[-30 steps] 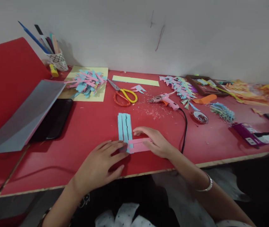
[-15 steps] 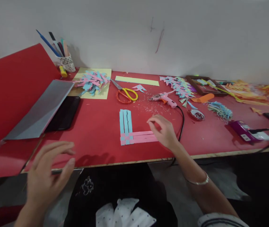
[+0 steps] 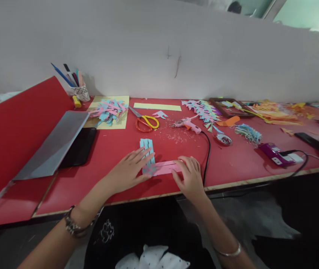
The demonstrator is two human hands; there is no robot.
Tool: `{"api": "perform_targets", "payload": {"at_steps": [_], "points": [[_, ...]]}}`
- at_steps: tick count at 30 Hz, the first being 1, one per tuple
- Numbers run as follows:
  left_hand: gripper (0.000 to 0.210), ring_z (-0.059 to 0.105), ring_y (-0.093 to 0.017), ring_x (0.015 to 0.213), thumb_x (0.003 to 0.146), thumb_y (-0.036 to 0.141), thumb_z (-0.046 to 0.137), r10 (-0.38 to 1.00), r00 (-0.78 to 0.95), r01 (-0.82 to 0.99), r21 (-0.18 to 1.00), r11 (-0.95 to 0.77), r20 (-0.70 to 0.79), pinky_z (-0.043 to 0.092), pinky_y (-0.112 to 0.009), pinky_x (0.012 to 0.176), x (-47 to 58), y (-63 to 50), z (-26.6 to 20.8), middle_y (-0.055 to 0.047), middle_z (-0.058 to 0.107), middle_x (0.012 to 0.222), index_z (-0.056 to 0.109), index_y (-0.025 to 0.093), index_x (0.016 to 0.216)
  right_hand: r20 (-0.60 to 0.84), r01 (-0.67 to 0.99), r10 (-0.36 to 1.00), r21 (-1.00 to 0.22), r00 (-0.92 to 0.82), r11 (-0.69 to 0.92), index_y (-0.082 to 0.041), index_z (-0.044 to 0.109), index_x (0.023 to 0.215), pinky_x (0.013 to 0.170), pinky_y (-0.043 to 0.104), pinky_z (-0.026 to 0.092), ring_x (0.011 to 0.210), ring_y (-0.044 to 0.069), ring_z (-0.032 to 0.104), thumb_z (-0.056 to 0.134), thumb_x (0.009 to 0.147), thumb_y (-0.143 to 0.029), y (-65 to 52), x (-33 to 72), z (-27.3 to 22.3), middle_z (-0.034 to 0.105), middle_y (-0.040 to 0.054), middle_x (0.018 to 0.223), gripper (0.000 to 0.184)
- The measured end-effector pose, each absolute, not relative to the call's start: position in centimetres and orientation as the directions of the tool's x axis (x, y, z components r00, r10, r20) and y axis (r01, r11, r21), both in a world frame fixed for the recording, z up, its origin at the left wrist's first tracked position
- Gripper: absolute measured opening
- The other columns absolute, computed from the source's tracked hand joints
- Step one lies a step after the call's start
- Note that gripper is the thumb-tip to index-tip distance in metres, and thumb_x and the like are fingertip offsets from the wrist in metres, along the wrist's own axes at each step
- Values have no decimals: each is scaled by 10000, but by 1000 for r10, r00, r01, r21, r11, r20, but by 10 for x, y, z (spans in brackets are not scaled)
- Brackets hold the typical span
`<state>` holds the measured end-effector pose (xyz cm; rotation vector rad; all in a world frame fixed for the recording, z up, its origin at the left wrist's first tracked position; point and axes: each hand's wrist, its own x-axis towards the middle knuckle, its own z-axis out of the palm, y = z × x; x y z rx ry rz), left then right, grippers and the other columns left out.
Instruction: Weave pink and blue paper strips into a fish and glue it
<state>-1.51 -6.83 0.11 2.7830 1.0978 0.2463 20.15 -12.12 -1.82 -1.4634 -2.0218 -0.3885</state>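
Blue paper strips [image 3: 147, 143] are crossed by pink paper strips [image 3: 163, 168], ends left unwoven; left hand [image 3: 126, 169] spread, gripping nothing; right hand [image 3: 191, 179] half-curled, grip unclear.

The left hand [image 3: 128, 168] partly hides the blue strips [image 3: 150, 144] beneath it.

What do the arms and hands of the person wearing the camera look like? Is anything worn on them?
Both are bare human hands, without gloves. Above the left hand, the wrist carries a dark, chunky bracelet, its finer detail blurred. On the right arm, well below the right hand, sits a thin silvery bangle. No sleeves show on either forearm.
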Motion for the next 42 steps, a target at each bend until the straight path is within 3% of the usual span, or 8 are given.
{"api": "perform_targets", "payload": {"at_steps": [5,10,14,22,28,35,38,42], "points": [[637,199,-267,1325,844,533,351,643,765,637,172,-751,-24,179,-507,1054,-6,-58,-6,-105,262,1439,237,203,1376,800,947,589,-92,-114,309,-220,560,729,793,367,414,700,168,507,429,805,-154,-127,203,-32,566,34,724,165],[668,192,-268,1328,821,541,393,664,747,654,210,-727,-26,138,-534,1055,-15,-55,-9,-102,242,1448,217,221,1381,767,935,635,-157,-87,318,-214,555,719,776,370,408,698,182,505,417,795,-132,-128,204,-34,578,39,680,177],[638,202,-247,1328,827,540,374,692,721,665,252,-703,30,197,-482,1058,-23,-50,-12,-80,262,1447,240,238,1373,755,936,648,-152,-97,318,-224,556,721,766,366,411,684,178,506,405,806,-135,-126,202,-34,568,30,667,195],[595,262,-233,1308,838,488,398,616,786,582,273,-766,54,219,-471,1058,-20,-52,-12,-71,328,1419,268,239,1362,749,917,650,-160,-128,364,-217,556,724,721,334,420,659,170,495,411,811,-109,-126,201,-30,557,24,643,201],[526,323,-207,1277,860,432,397,542,828,500,246,-830,143,279,-399,1040,-27,-66,-7,-62,346,1411,306,255,1347,602,917,787,-227,-133,329,-199,612,879,787,373,407,808,202,526,380,820,-155,-124,203,-28,605,72,842,243],[649,246,-207,1315,817,593,334,479,877,472,232,-851,-28,165,-410,1075,-29,-78,-13,-48,300,1433,248,262,1369,494,974,864,-226,91,26,-152,519,1060,762,419,407,914,271,509,402,840,-297,-126,190,-23,580,141,966,289],[715,237,-234,1317,787,639,324,490,868,494,222,-841,-76,159,-453,1066,-28,-81,-13,-72,279,1437,234,239,1374,468,977,876,-212,119,-20,-123,468,1126,723,426,414,893,291,513,422,828,-339,-123,185,-21,582,164,968,371],[735,258,-268,1307,782,635,344,505,860,508,200,-838,-67,189,-491,1046,-26,-86,-12,-96,278,1432,236,213,1374,406,957,905,-291,129,-6,-108,432,1165,721,406,417,857,279,538,473,794,-341,-115,185,-24,598,142,914,440]]}}
